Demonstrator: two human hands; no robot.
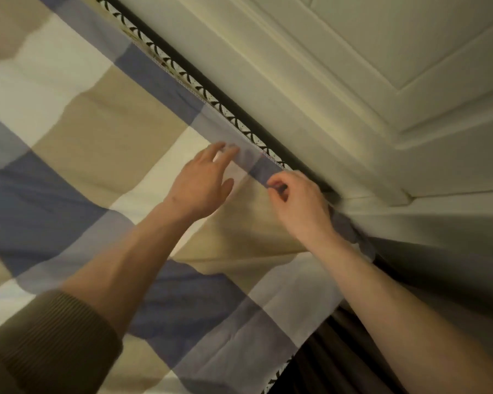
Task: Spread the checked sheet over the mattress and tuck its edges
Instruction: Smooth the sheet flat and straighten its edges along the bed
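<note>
Sleeve (pixel 49 345): olive ribbed cuff, on my left forearm.
Checked sheet (pixel 97 132): blue, tan and cream, spread beneath both hands.
Left hand (pixel 202 180): fingers straight, flat on the sheet.
Right hand (pixel 299 206): thumb and forefinger pinching the sheet's edge, seemingly at a corner.
Mattress trim (pixel 182 72): patterned, just beyond my fingertips.
Panelling (pixel 353 81): white, past the trim.

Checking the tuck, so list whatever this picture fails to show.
Head view only.
1. The sheet edge down the gap by the wall: lost in shadow.
2. Its corner: covered by the right hand.
3. The left hand: fingertips blurred, contact unclear.
4. All but the mattress trim: under the sheet.
5. The sheet's left side: cut off by the frame.
</note>
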